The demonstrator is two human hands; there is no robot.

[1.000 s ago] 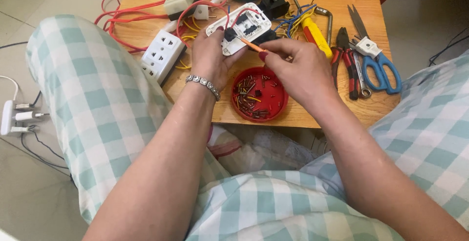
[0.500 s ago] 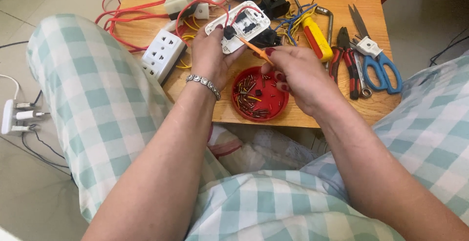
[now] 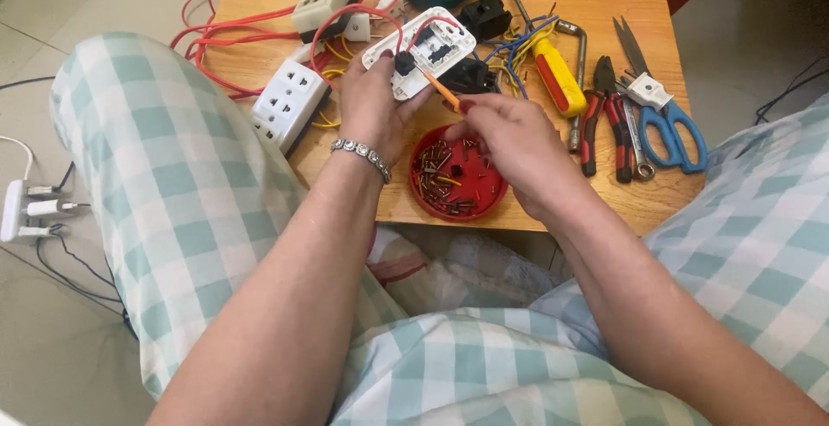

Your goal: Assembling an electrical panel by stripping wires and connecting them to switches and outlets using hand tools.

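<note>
White socket plate (image 3: 429, 50) with red wire (image 3: 345, 20) sat in the left hand (image 3: 376, 107); orange screwdriver shaft (image 3: 442, 91) in the right hand (image 3: 509, 145). Silver bracelet (image 3: 363, 155) on the left wrist. Red dish (image 3: 484, 193) of dark and brass screws lay under the right hand. Right of the hands: yellow-red handled tool (image 3: 557, 72), red-black pliers (image 3: 604, 115), blue scissors (image 3: 669, 124). Left of the hands: white power strip (image 3: 289, 102). Bench (image 3: 604, 3) was tan wood. Trousers (image 3: 164, 184) were teal-white check.

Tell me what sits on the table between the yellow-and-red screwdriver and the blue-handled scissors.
In the head view, red-handled pliers lie between the yellow-and-red screwdriver and the blue-handled scissors, with a metal wrench just right of the pliers.
</note>
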